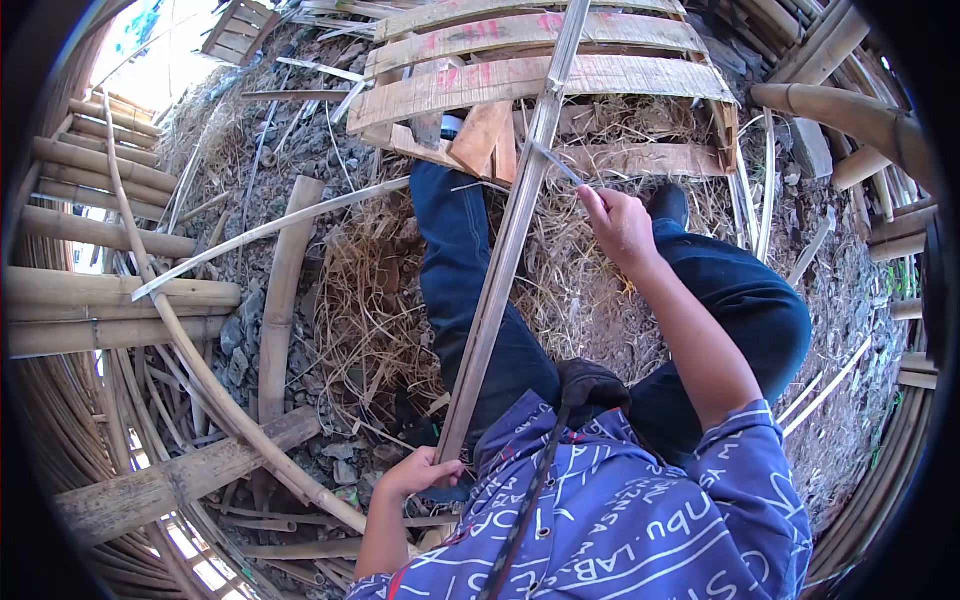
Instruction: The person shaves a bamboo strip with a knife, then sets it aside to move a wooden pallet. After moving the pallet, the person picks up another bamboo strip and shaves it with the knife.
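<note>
A long split bamboo strip (508, 245) runs lengthwise from my lap over my left leg and up across a slatted wooden crate (640, 75). Near the strip's lower end, by my hip, my left hand (418, 474) is closed around it. My right hand (620, 228) grips a knife (560, 165), its handle mostly hidden in the fist. The narrow blade reaches left to the strip, just below the crate's front slat, and appears to touch it. Small pieces of wood (483, 138) lean inside the crate's front.
Thin shavings (360, 290) and straw cover the ground between and beside my legs. Bamboo poles (120, 290) are stacked at the left, and a thick pole (850, 110) juts in at the right. Broken stones (235, 335) lie on the left. A curved bamboo strip (290, 222) lies nearby.
</note>
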Available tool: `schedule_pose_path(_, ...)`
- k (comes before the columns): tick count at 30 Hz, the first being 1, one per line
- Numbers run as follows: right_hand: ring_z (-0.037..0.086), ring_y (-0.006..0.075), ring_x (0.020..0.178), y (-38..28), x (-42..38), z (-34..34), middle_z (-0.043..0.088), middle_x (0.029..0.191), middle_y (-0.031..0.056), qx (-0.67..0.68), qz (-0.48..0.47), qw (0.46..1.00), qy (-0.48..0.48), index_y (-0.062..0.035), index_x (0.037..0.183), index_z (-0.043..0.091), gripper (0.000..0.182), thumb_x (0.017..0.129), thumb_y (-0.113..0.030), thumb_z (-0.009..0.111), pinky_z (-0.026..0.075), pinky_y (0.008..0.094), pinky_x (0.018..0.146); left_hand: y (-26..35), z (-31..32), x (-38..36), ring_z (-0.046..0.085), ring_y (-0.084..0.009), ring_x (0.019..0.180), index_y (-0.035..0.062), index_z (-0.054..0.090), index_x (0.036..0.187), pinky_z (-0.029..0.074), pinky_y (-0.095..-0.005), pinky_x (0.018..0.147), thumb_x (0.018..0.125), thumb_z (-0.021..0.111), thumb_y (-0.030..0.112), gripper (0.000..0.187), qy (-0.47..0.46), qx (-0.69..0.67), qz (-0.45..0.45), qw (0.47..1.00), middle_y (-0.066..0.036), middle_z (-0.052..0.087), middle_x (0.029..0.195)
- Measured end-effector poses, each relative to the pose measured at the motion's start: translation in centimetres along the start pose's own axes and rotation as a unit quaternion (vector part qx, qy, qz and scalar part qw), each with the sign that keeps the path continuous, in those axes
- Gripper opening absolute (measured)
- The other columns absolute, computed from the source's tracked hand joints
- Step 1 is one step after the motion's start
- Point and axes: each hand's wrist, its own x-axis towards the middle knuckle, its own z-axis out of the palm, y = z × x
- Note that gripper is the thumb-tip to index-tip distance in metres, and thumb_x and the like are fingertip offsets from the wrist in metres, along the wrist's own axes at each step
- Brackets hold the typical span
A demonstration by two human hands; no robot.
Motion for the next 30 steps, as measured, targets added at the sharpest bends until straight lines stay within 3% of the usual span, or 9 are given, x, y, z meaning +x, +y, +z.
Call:
schedule_pose_path(3,0.059,0.0391,0.064,0.0,-0.9,0.5,0.057,0.062,0.0192,0.061,0.033,0.997,0.016,-0.0022,0.076,0.062,0.05,0.092,-0.047,0.048,0.044,0.0452,0.057,0.4,0.3,0.1,0.057,-0.0081,0.06,0.0014,0.066,0.09,0.045,-0.0237,0.054,0.086,0.066,0.025,0.024,0.078,0.016,-0.017,0.997,-0.002,0.062,0.069)
schedule_pose_path(7,0.06,0.0381,0.065,-1.1,-1.7,1.1,0.059,0.064,0.0189,0.055,-0.024,0.998,-0.005,-0.0042,0.078,0.064,0.045,0.093,-0.044,0.049,0.046,0.0448,0.058,1.2,1.7,0.4,0.051,-0.0079,0.047,0.0008,0.067,0.082,0.04,-0.0235,0.044,0.079,0.074,0.031,0.031,0.208,0.069,0.003,0.976,-0.002,0.059,0.058)
schedule_pose_path(15,0.063,0.0361,0.073,1.0,1.4,2.2,0.064,0.072,0.0162,-0.055,-0.035,0.997,0.035,-0.007,0.083,0.065,0.047,0.093,-0.048,0.046,0.047,0.0454,0.063,-0.9,2.8,1.5,0.052,-0.0087,0.047,0.0039,0.067,0.075,0.041,-0.0246,0.044,0.076,0.069,0.016,0.012,0.245,0.085,0.082,0.962,-0.001,0.058,0.056)
schedule_pose_path(17,0.063,0.0367,0.074,1.0,2.2,1.8,0.064,0.073,0.0168,0.053,0.11,0.989,0.083,-0.0077,0.089,0.067,0.046,0.093,-0.048,0.046,0.047,0.0456,0.062,-2.2,2.8,1.8,0.052,-0.0088,0.046,0.004,0.067,0.074,0.041,-0.0248,0.045,0.074,0.067,0.013,0.009,0.246,0.091,0.094,0.96,-0.001,0.057,0.056)
schedule_pose_path(19,0.063,0.0375,0.074,2.1,2.7,1.7,0.063,0.072,0.0177,0.04,0.108,0.989,0.096,-0.0085,0.095,0.068,0.045,0.093,-0.048,0.045,0.047,0.0458,0.063,-4.1,2.6,2.1,0.052,-0.0086,0.047,0.0033,0.068,0.072,0.042,-0.0249,0.047,0.072,0.063,0.01,0.008,0.253,0.107,0.125,0.953,0.0,0.056,0.054)
schedule_pose_path(25,0.061,0.0347,0.059,-0.3,-1.3,1.0,0.058,0.062,0.0154,0.051,-0.12,0.991,0.039,-0.0064,0.08,0.064,0.031,0.089,-0.036,0.058,0.047,0.0407,0.053,-4.3,2.6,2.0,0.054,-0.0084,0.05,0.0023,0.068,0.07,0.042,-0.0248,0.049,0.069,0.062,0.009,0.009,0.259,0.103,0.115,0.953,-0.001,0.057,0.054)
schedule_pose_path(27,0.062,0.0344,0.06,-0.6,-2.2,2.2,0.059,0.062,0.0159,0.074,-0.142,0.987,0.015,-0.0066,0.078,0.063,0.036,0.087,-0.041,0.059,0.048,0.0417,0.055,-4.9,2.3,2.5,0.054,-0.0096,0.05,0.0017,0.067,0.069,0.043,-0.0256,0.05,0.068,0.061,0.008,0.01,0.256,0.101,0.109,0.955,-0.001,0.057,0.054)
schedule_pose_path(29,0.062,0.0357,0.062,0.0,-1.8,3.5,0.06,0.064,0.0163,-0.024,-0.138,0.99,-0.01,-0.0068,0.081,0.064,0.04,0.088,-0.045,0.056,0.048,0.043,0.056,-6.0,2.0,2.9,0.055,-0.0112,0.052,0.0016,0.066,0.067,0.044,-0.0268,0.051,0.066,0.061,0.01,0.01,0.261,0.12,0.159,0.945,-0.002,0.057,0.055)
schedule_pose_path(30,0.059,0.0347,0.057,0.4,-1.4,4.1,0.058,0.062,0.0173,0.0,-0.098,0.995,0.032,-0.0046,0.083,0.065,0.042,0.091,-0.044,0.054,0.046,0.0425,0.055,-5.7,2.0,2.8,0.055,-0.0112,0.052,0.0016,0.066,0.067,0.044,-0.0268,0.051,0.066,0.061,0.01,0.01,0.261,0.122,0.159,0.944,-0.002,0.057,0.055)
